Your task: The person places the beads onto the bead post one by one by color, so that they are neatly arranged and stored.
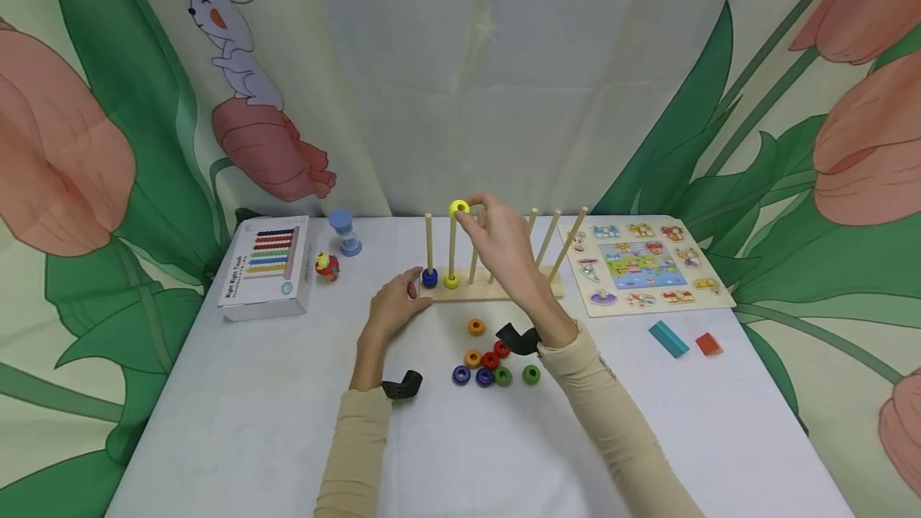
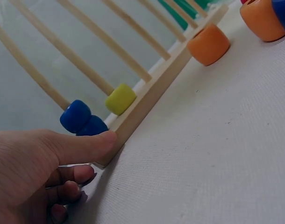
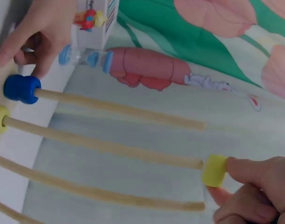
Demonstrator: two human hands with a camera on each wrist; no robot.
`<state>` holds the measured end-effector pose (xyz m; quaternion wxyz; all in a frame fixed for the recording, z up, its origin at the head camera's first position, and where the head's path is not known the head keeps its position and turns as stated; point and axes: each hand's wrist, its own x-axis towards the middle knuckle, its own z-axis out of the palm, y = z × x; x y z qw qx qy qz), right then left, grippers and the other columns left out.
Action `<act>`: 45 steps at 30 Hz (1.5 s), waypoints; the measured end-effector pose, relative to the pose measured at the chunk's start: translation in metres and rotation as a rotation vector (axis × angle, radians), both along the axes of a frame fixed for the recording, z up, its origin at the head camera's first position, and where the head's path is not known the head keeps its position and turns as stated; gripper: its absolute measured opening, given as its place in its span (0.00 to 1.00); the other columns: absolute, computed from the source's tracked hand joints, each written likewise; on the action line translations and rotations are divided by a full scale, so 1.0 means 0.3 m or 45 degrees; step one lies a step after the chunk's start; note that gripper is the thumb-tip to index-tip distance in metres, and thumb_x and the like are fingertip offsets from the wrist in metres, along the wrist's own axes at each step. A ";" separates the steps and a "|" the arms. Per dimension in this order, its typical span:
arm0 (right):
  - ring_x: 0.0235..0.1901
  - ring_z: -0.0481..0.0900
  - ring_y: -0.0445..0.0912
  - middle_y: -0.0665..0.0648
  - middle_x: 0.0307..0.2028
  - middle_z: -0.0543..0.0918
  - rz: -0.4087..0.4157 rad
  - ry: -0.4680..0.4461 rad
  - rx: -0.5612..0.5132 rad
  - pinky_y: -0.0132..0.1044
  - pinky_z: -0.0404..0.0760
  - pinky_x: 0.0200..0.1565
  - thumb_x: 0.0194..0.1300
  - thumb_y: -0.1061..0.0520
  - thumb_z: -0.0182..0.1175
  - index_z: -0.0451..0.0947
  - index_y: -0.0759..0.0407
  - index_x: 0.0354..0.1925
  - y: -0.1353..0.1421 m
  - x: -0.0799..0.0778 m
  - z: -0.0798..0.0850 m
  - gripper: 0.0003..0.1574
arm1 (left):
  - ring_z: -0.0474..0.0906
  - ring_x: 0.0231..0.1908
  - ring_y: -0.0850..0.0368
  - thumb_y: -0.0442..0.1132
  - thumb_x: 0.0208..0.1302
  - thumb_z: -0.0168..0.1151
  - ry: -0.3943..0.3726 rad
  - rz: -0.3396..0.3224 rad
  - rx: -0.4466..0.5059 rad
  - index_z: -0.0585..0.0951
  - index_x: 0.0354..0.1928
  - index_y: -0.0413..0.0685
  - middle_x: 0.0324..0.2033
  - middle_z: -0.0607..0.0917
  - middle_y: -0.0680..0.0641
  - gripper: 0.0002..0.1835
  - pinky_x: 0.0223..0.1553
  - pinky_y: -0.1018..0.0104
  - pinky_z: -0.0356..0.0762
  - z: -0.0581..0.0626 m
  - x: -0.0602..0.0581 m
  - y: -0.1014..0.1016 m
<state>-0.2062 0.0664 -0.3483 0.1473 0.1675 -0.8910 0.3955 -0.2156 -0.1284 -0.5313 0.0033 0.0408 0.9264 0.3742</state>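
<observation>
A wooden base (image 2: 156,86) carries a row of upright pegs. Two blue beads (image 3: 22,88) are stacked on the end peg, and one yellow bead (image 2: 120,99) sits low on the peg beside it. My right hand (image 1: 504,246) pinches another yellow bead (image 3: 214,171) between thumb and finger, right at the tip of that second peg (image 3: 105,142). At the base's left end, my left hand (image 1: 394,304) grips the wood, its thumb (image 2: 93,147) along the front edge by the blue beads.
Loose orange (image 1: 476,327), red (image 1: 490,360), purple (image 1: 461,375) and green beads (image 1: 531,375) lie in front of the base. Left stand a white box (image 1: 266,266), a sand timer (image 1: 346,232) and a small toy (image 1: 327,265). Right are a picture puzzle (image 1: 647,268) and two blocks (image 1: 668,339).
</observation>
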 end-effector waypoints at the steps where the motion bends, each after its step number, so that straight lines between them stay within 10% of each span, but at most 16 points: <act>1: 0.07 0.56 0.41 0.50 0.10 0.64 -0.004 -0.009 0.025 0.33 0.55 0.12 0.68 0.46 0.56 0.75 0.63 0.54 -0.003 -0.004 0.001 0.25 | 0.66 0.24 0.57 0.51 0.55 0.70 -0.002 -0.007 0.008 0.71 0.65 0.50 0.26 0.74 0.52 0.36 0.27 0.62 0.60 0.002 0.000 0.004; 14: 0.08 0.57 0.43 0.51 0.12 0.64 -0.004 0.031 -0.032 0.35 0.57 0.13 0.68 0.47 0.57 0.77 0.59 0.53 0.006 0.021 -0.067 0.22 | 0.67 0.25 0.56 0.52 0.54 0.70 -0.010 0.003 0.000 0.71 0.65 0.51 0.26 0.74 0.52 0.37 0.28 0.61 0.60 0.001 -0.004 0.002; 32: 0.10 0.58 0.40 0.50 0.12 0.66 -0.014 -0.417 0.058 0.33 0.58 0.14 0.62 0.52 0.65 0.82 0.58 0.44 0.193 0.198 -0.455 0.15 | 0.67 0.24 0.56 0.50 0.55 0.70 -0.024 0.008 0.015 0.70 0.66 0.51 0.26 0.74 0.52 0.36 0.28 0.61 0.60 0.012 0.003 0.006; 45: 0.11 0.60 0.39 0.48 0.12 0.66 -0.039 -0.530 0.301 0.32 0.56 0.15 0.58 0.53 0.68 0.82 0.61 0.42 0.246 0.280 -0.504 0.16 | 0.66 0.24 0.56 0.50 0.55 0.70 -0.039 0.014 0.015 0.70 0.66 0.50 0.26 0.74 0.52 0.36 0.28 0.61 0.60 0.006 0.004 0.005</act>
